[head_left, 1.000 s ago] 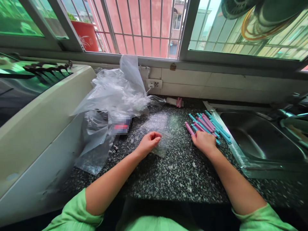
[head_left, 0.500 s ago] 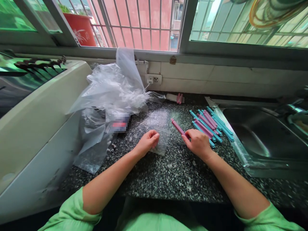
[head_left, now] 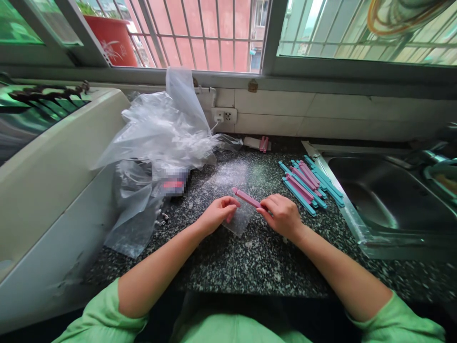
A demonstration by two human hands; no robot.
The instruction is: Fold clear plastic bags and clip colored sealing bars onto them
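Counter (head_left: 228, 271): black-and-white speckled stone, hard, fairly smooth. Crumpled heap of translucent plastic bags (head_left: 167, 128) at left: thin film, very light, soft, probably slippery. Steel sink (head_left: 371, 195) at right: smooth basin, flat metal rim.

Pile of sealing clips (head_left: 303, 183), pink and light blue, beside the sink rim: long narrow plastic bars, lying crisscross, roughly parallel. Stiff and light, I'd say; overlapping bars could shift when one is pulled, so best to take a bar by its free end.

Right hand (head_left: 282, 214): thumb and fingers pinched on the near end of one pink clip. Left hand (head_left: 218, 214): fingers curled, thumb-to-finger gap narrow, at the left edge of the small zip bag; can't tell if it grips the film.

Small zip bag (head_left: 238, 223): clear, flat, between the hands, low over the counter or on it, contact unclear. Likely floppy, nearly weightless, easy to crease; edge or corner is the place to hold.

Pink clip (head_left: 247, 197): off the pile, held above the zip bag, slanted, far tip just by the left fingertips, touching or not unclear. Slim, straight, matte-looking, squared end. Should be light and rigid; end grip looks sufficient, though the long free part may swivel. Unlikely to be fragile.

Tiny shiny bits (head_left: 163, 220) by the bag heap: metallic-looking, too small to identify.
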